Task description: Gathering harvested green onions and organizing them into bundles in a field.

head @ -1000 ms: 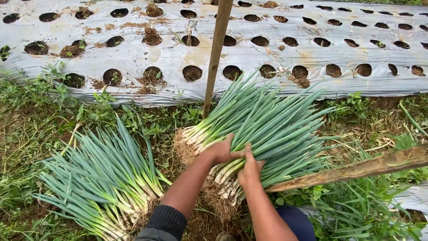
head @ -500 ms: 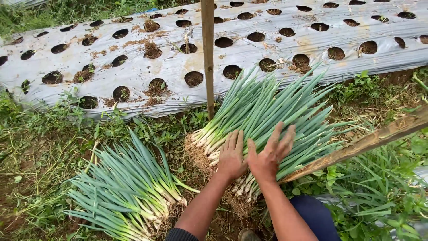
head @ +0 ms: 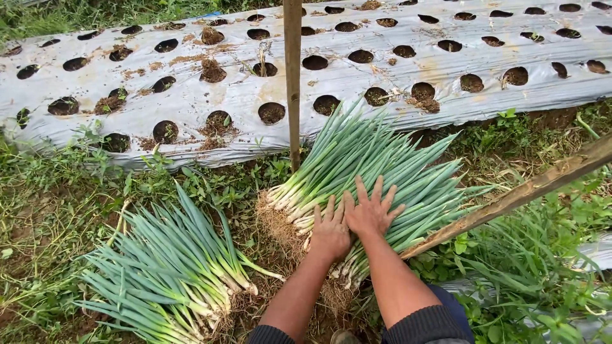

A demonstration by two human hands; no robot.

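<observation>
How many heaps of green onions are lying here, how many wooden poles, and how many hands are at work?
Heaps of green onions: 2, one under the hands and one on the grass to the left
Wooden poles: 2, one upright and one slanting
Hands: 2, left hand and right hand
Total: 6

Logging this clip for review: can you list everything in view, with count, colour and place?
spring onion pile under the hands: one, green leaves and white stems, centre.
second spring onion pile: one, same colours, lower left, apart from the hands.
mulch sheet: one, silver-grey with dark planting holes, across the top.
upright stake: one, brown, top centre.
slanting pole: one, brown, right.
grass: green, around the piles.
left hand: flat on the centre pile.
right hand: fingers spread, flat on it.
</observation>
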